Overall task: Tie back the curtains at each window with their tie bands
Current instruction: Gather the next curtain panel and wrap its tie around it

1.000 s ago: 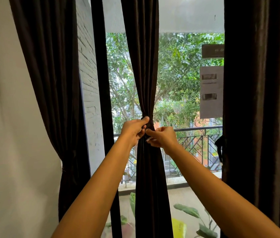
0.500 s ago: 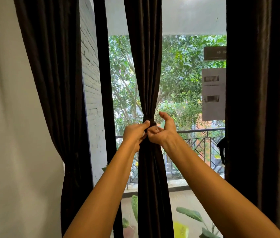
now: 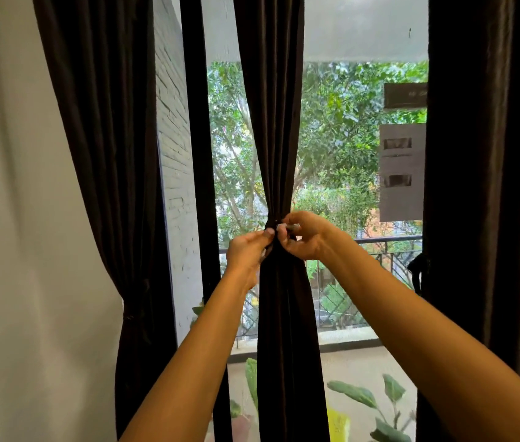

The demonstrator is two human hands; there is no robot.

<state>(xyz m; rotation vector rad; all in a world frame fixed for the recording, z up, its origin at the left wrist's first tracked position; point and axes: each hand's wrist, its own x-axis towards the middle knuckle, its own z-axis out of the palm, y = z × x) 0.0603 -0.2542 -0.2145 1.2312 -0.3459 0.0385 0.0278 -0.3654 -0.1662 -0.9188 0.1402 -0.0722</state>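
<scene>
A dark brown middle curtain [image 3: 271,122] hangs in front of the window, gathered into a narrow waist at mid height. A dark tie band [image 3: 272,225] wraps that waist and is mostly hidden by my fingers. My left hand [image 3: 247,252] pinches the band from the left side. My right hand [image 3: 304,236] pinches the band's end from the right, fingers curled. A left curtain [image 3: 102,154] hangs against the wall, cinched low at its own tie [image 3: 131,315]. A right curtain [image 3: 491,186] hangs loose.
A dark window frame post [image 3: 201,186] stands just left of the middle curtain. A white wall [image 3: 13,218] fills the left. Outside are a balcony railing [image 3: 386,242], trees and leafy plants [image 3: 363,397]. A dark tie hangs at the right curtain's edge [image 3: 419,272].
My right hand has turned over, its raised thumb now down and the fingers pinching the band's end. Both hands stay at the curtain's waist; the view has shifted slightly.
</scene>
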